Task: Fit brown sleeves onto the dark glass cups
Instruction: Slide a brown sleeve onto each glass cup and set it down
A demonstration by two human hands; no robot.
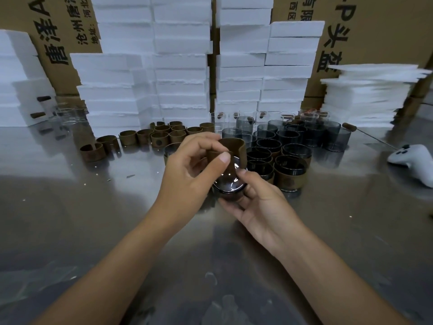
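While the right hand cradles 1 dark glass cup, the left hand pinches a brown sleeve at its end, which likely needs sliding fully on.

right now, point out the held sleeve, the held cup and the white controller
sleeve [237, 147], head view, its curved outer wall
cup [228, 181], head view, its shiny glass end
controller [413, 158], head view, its white body

left hand | right hand | forearms bare | thumbnail short, plain
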